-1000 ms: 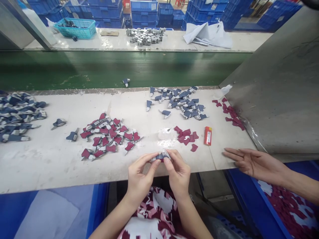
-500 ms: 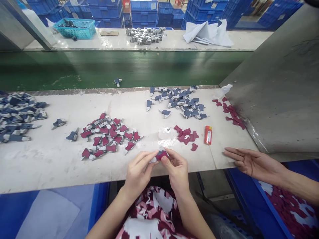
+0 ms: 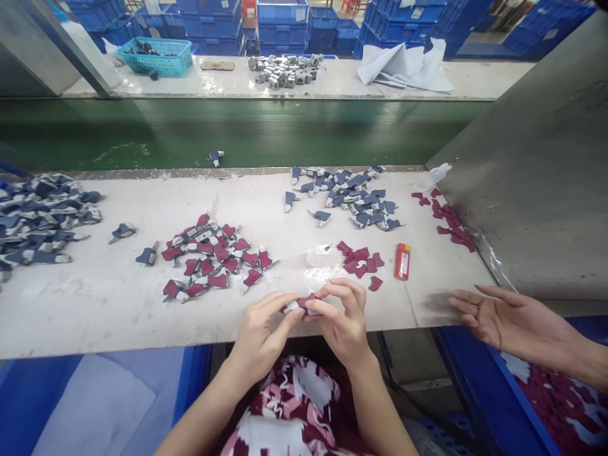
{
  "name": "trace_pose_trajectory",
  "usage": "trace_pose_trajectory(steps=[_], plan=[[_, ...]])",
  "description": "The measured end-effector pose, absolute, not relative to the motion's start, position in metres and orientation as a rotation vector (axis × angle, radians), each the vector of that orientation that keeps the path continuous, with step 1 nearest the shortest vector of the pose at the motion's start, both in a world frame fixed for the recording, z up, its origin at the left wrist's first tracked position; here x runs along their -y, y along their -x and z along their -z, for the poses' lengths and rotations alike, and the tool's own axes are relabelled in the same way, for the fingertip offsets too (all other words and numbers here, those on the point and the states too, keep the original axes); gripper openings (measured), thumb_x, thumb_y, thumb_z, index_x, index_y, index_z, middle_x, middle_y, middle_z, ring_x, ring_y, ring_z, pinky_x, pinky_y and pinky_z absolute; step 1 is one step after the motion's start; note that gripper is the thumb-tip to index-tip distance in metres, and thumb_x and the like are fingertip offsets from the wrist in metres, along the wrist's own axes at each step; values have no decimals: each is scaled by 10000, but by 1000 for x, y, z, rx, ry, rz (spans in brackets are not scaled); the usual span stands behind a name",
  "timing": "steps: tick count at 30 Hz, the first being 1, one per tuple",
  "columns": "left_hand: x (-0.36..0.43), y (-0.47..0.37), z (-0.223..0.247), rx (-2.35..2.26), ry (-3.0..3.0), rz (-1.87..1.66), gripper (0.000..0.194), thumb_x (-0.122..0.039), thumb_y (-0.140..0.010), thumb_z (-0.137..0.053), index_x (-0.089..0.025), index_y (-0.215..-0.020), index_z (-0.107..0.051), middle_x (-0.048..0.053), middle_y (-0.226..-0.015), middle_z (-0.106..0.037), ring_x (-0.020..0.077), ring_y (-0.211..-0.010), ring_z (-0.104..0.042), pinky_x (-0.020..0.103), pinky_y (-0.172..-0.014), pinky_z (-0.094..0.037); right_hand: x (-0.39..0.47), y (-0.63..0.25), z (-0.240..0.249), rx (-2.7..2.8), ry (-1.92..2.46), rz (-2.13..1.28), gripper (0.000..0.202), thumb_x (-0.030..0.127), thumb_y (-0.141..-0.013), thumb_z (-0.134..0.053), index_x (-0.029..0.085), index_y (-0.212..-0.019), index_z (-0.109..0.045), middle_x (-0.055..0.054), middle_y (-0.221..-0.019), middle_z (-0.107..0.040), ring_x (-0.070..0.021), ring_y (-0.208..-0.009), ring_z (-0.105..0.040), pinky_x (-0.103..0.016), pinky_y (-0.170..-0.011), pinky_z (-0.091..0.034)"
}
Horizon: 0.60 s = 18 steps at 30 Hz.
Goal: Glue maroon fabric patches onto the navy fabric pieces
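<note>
A small maroon and grey part (image 3: 304,304) is held between both hands near the table's front edge. My left hand (image 3: 264,335) pinches its left end, and my right hand (image 3: 342,320) grips its right side with thumb and fingers. Left of them lies a pile of maroon-faced parts (image 3: 221,253). Loose maroon pieces (image 3: 360,259) rest just beyond my right hand, beside a red box-like item (image 3: 402,261) and a clear, shiny object (image 3: 319,254). Farther back is a pile of navy and grey parts (image 3: 356,193).
Another person's open hand (image 3: 517,323) reaches in at the right. More navy parts (image 3: 42,215) are heaped at the far left. A green belt (image 3: 266,130) runs behind the table (image 3: 118,304). A metal panel (image 3: 536,164) rises at the right.
The fingers of my right hand have shifted over the top of the part, which has turned slightly. The whole view has shifted a little, and one navy part on the belt has moved left.
</note>
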State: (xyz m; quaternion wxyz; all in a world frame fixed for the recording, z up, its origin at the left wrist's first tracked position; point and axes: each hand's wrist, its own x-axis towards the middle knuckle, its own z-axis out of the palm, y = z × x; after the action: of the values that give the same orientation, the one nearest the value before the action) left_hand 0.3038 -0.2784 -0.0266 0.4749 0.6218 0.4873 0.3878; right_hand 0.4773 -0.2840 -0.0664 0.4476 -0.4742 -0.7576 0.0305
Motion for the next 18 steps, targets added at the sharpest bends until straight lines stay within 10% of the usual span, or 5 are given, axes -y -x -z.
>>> trace_pose_trajectory(steps=[18], plan=[[265,-301,28,-1048,-832,-797,220,-385,-715,-830,-181,-771,-769,51,-757,-765,197,-714,-709,311,-733,-582,284,-479,79,1824,982,56,279,123,-921,-650,344,-1089,-673,34,-819,-762,-171,-756,-665,-331,-757,-525]])
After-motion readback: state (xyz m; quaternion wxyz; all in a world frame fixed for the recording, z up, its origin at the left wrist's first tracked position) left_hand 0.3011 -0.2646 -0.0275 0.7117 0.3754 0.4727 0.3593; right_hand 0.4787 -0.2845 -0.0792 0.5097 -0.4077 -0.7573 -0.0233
